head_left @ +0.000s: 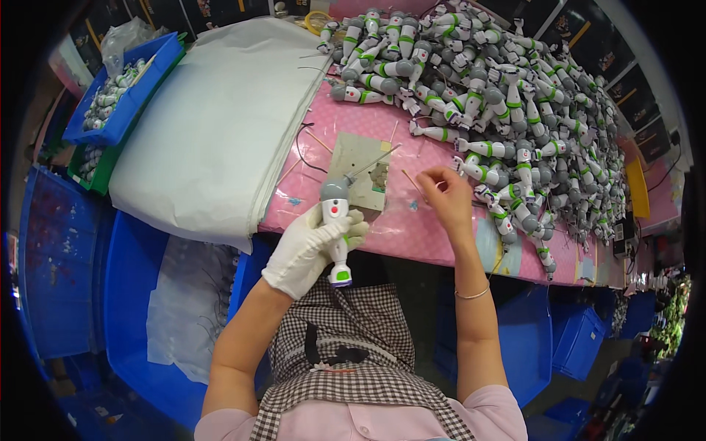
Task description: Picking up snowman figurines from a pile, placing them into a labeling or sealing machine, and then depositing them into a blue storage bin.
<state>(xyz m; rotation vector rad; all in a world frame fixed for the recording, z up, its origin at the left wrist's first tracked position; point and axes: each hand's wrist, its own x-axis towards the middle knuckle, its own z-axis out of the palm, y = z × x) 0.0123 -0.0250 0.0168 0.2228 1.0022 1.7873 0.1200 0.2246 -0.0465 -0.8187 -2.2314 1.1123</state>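
My left hand (316,246), in a white glove, is closed around a toy arm (335,213). The toy arm is white with a grey ball shoulder, a red dot and green trim; it stands nearly upright, its small hand end pointing down toward me. A thin dark rod or wire (373,160) slants up and right from beside the grey shoulder. To the right, my bare right hand (447,198) pinches a thin stick (410,178), its tip pointing up and left, apart from the toy arm. Behind the toy arm lies a flat grey plate (362,187) with a rough patch.
A large heap of similar toy arms (507,110) covers the right and back of the pink table (353,114). White paper sheets (213,125) spread at the left. Beyond them stands a blue tray (125,95) of small parts. Blue bins (140,294) sit below the table edge.
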